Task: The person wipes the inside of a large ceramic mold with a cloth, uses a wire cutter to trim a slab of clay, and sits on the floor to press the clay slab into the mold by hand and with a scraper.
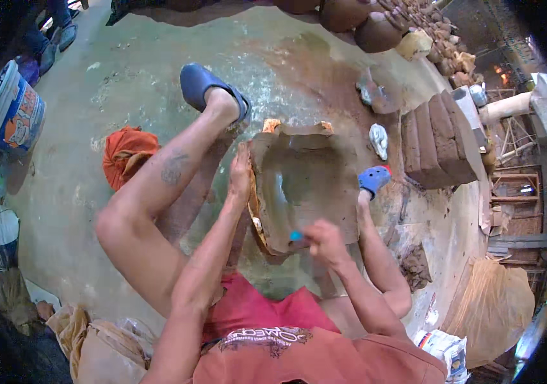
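Between my legs sits a broad trough-shaped form lined with wet grey-brown clay [309,185], with an orange-brown outer edge showing on its left. My left hand [240,173] lies along that left wall, fingers stretched out and pointing away from me. Over the near rim is my right hand [326,242], closed and a little smeared by motion. A small turquoise scraper-like piece [296,236] sticks out of its fingers toward the clay; its exact kind is too small to tell. Two orange-brown blocks [271,125] show at the form's far end.
Stacked brown clay slabs [437,141] stand to the right, beside a white rag [379,141]. A clay lump [416,267] lies near my right leg. An orange cloth [127,153] is left of my leg, a bucket [24,112] farther left. Round dark pots [376,32] line the far side.
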Demonstrator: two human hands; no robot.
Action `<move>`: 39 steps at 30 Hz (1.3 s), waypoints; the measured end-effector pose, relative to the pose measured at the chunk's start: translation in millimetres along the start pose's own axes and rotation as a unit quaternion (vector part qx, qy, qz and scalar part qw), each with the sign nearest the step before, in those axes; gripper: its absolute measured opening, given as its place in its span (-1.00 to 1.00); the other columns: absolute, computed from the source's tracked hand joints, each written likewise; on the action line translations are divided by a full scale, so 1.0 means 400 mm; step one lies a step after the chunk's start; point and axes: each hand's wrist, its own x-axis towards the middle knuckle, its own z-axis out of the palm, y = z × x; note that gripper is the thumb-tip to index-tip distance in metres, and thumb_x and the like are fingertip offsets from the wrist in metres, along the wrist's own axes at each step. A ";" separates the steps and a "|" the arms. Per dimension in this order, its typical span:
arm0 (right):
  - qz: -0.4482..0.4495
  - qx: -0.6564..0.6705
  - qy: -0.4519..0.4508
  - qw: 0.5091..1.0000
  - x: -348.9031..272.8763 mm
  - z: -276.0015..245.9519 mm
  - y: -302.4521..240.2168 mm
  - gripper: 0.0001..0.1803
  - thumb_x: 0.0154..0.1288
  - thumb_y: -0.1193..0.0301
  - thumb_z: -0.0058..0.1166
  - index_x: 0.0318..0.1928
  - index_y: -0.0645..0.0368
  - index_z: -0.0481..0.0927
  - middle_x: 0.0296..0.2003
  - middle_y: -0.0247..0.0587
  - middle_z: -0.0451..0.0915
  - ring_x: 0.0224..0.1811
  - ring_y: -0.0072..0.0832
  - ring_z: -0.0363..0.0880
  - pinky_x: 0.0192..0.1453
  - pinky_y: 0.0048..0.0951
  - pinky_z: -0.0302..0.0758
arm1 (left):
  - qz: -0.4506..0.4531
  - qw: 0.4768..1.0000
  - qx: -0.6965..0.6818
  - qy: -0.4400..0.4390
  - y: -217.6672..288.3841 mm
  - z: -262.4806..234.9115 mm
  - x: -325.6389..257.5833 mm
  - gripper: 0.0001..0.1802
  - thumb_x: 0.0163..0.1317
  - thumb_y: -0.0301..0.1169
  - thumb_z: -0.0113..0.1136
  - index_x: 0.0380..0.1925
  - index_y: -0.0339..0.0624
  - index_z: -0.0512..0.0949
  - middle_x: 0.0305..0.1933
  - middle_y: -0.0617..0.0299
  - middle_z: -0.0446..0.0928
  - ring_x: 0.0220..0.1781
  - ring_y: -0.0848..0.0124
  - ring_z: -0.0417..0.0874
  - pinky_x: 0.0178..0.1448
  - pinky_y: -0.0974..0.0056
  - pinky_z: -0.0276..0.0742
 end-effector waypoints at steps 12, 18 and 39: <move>-0.020 -0.265 0.234 0.935 0.325 0.061 0.205 -0.74 0.05 0.58 0.18 -0.19 0.16 0.71 -0.23 -0.18 0.60 -0.06 -0.11 0.58 0.04 -0.13 0.61 | 0.022 0.995 0.095 0.035 -0.054 0.113 -0.199 -0.33 0.67 -0.09 -0.16 0.56 -0.35 0.16 0.62 0.10 0.22 0.62 0.27 0.20 0.67 0.18 0.05; 0.001 -0.227 0.023 0.974 0.139 0.071 0.148 -0.85 -0.06 0.57 0.18 -0.39 0.17 0.68 -0.34 -0.08 0.62 -0.14 -0.05 0.62 -0.07 -0.05 0.63 | 0.036 0.996 0.055 0.058 -0.058 0.134 -0.181 -0.40 0.68 -0.17 -0.14 0.54 -0.34 0.24 0.52 0.11 0.37 0.51 0.29 0.38 0.58 0.22 0.24; -0.004 -0.343 0.044 0.938 0.176 -0.030 0.286 -0.85 0.11 0.50 0.14 -0.30 0.21 0.71 -0.21 -0.08 0.61 -0.01 -0.12 0.59 0.02 -0.14 0.64 | 0.036 0.931 0.361 0.037 0.006 0.267 -0.161 -0.38 0.62 -0.09 -0.13 0.49 -0.28 0.34 0.53 -0.11 0.38 0.57 0.07 0.37 0.60 0.13 0.22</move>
